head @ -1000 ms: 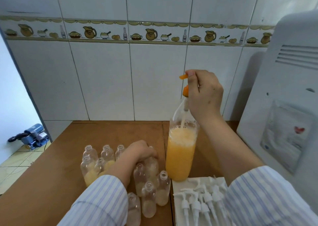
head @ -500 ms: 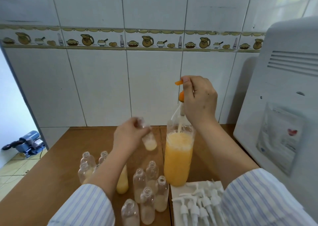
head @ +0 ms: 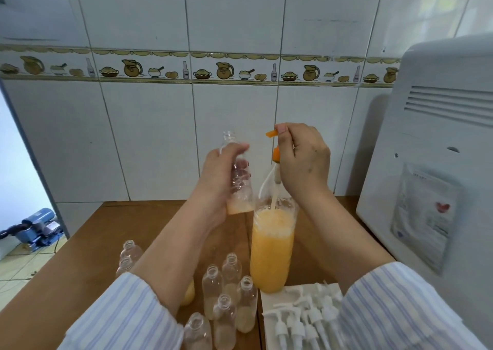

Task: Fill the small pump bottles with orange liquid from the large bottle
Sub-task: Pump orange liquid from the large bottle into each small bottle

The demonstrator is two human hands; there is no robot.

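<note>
There, my left hand (head: 221, 173) was curled round a small clear bottle (head: 238, 179), held up off the table (head: 88, 245) with its open neck tipped toward 11 o'clock and a shallow layer of pale orange liquid in its base. My right hand (head: 301, 160) pinched the orange pump head (head: 274, 143), its spout poking out toward 9 o'clock, with the pump's white tube running down into the large bottle (head: 270, 248). That large bottle stood upright at 6 o'clock from the right hand, mostly full of orange liquid, foam on top. The held bottle sat just beside its shoulder, at 10 o'clock. Nearer me, uncapped small bottles (head: 230, 296) stood clustered at 8 o'clock from the large bottle. White pump tops (head: 298, 320) lay on a white tray (head: 269, 300) at 5 o'clock.
</note>
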